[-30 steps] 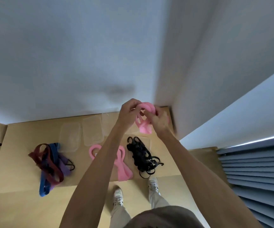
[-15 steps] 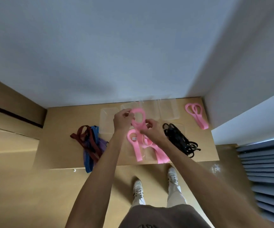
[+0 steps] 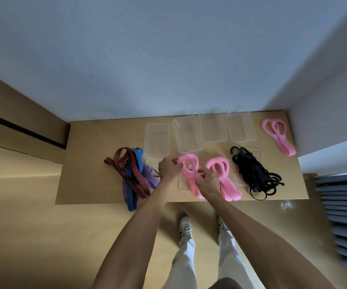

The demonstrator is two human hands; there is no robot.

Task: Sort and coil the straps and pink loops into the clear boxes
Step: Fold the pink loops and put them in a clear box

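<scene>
Head view, single camera, looking down past both forearms to a low wooden counter (image 3: pixel 89 163) set against the wall. The left hand (image 3: pixel 168 168) pinches the left edge of the ring end of a pink loop (image 3: pixel 189 170); its grip is closed on the band with curled fingers. The right hand (image 3: pixel 207 180) pinches the same loop lower down, at the neck where the ring narrows into the tail; that grip is likewise closed, fingers curled over the band. Compared with half a second ago, the loop has come down from mid-air and now sits low over the counter's front edge, over what looks like a flat clear lid, though contact cannot be confirmed. A second pink loop (image 3: pixel 220 174) lies just beside it on the right, and a third pink pair (image 3: pixel 276 134) lies well apart at the far right corner. Four clear boxes (image 3: pixel 189 133) stand in a row along the wall, all apparently empty. Black straps (image 3: pixel 253 172) are heaped right of centre; the striped red, blue and purple straps (image 3: pixel 132 174) are tangled at left, one end hanging over the counter edge. Judgement: sorting is at an early stage, nothing boxed yet. The lowered loop suggests the person is folding or coiling it before placing it; the nearest box lies directly behind the hands.
</scene>
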